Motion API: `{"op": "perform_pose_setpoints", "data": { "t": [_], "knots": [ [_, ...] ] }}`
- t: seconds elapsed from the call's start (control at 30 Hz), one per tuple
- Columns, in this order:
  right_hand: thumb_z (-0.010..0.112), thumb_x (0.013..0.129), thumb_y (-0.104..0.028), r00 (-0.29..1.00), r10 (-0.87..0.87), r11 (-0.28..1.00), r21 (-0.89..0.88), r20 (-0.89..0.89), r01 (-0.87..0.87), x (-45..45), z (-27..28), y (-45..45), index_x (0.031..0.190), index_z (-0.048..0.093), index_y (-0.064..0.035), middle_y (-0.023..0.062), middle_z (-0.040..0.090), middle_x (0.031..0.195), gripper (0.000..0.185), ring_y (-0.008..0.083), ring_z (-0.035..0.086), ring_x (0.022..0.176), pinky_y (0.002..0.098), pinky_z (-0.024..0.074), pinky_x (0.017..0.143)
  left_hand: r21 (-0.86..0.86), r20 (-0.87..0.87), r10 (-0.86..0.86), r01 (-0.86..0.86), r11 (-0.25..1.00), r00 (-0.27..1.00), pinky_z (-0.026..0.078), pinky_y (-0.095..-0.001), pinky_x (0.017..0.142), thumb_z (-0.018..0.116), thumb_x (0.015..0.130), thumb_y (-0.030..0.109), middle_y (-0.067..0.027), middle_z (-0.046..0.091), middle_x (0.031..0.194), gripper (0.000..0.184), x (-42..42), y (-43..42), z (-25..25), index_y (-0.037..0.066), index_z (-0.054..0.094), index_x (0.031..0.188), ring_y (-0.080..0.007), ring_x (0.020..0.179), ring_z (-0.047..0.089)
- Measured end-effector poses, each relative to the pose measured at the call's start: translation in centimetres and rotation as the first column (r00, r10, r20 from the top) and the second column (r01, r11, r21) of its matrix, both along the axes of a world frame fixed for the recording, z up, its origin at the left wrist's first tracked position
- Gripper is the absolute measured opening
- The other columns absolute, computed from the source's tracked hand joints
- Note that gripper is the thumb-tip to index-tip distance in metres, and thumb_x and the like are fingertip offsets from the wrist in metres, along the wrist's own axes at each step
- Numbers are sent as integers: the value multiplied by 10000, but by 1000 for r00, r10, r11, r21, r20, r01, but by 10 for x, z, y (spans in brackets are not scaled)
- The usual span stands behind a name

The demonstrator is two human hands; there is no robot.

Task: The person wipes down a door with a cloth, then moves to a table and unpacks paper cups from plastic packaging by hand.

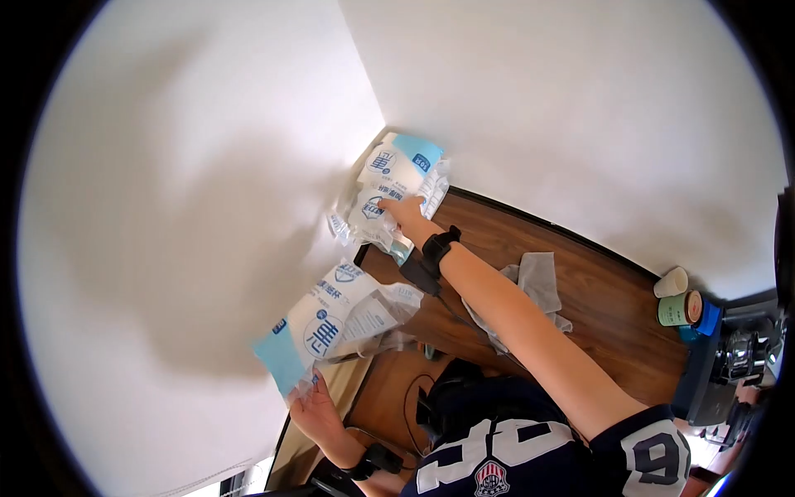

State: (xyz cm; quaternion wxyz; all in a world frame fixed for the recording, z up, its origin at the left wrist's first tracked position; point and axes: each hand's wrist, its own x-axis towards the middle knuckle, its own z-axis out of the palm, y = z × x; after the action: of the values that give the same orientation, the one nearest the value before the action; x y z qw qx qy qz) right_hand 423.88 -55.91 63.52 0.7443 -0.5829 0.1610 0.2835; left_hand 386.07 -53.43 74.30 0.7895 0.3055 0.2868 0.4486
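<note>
My left hand (pixel 313 412) grips the light-blue end of a clear plastic package (pixel 323 319) with blue print, which hangs against the white wall at the left. The package's other end is loose and crumpled. My right hand (pixel 403 211) is on a second package (pixel 383 178) of the same kind, lying in the corner where the walls meet. Its thumb and fingers press into the wrap, and part of them is hidden. Each wrist wears a black band.
A grey cloth (pixel 538 286) lies on the brown wooden desk (pixel 604 315). At the right are a paper cup (pixel 672 282), a green container (pixel 677 308), a blue object and dark equipment. A cable runs past my right wrist.
</note>
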Motion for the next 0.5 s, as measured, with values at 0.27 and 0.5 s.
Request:
{"op": "perform_pose_setpoints", "data": {
  "t": [0.27, 0.5],
  "knots": [
    [659, 748, -92, 975, 122, 941, 336, -187, -53, 38, 0, -11, 1047, 561, -6, 131, 622, 987, 326, 280, 632, 876, 424, 544, 691, 40, 95, -138, 134, 990, 986, 443, -420, 979, 397, 919, 93, -236, 505, 1208, 347, -9, 18, -5, -104, 415, 1205, -340, 1131, 503],
    [575, 741, 46, 670, 324, 874, 60, 668, -482, 66, -57, -33, 1210, 470, -18, 108, 521, 1197, 485, 230, 526, 1096, 326, 454, 913, -65, 141, 39, -30, 997, 989, 378, -433, 1015, 449, 911, 139, -196, 491, 1231, 376, -12, 6, -50, -80, 425, 1216, -297, 1142, 468]
  ]
}}
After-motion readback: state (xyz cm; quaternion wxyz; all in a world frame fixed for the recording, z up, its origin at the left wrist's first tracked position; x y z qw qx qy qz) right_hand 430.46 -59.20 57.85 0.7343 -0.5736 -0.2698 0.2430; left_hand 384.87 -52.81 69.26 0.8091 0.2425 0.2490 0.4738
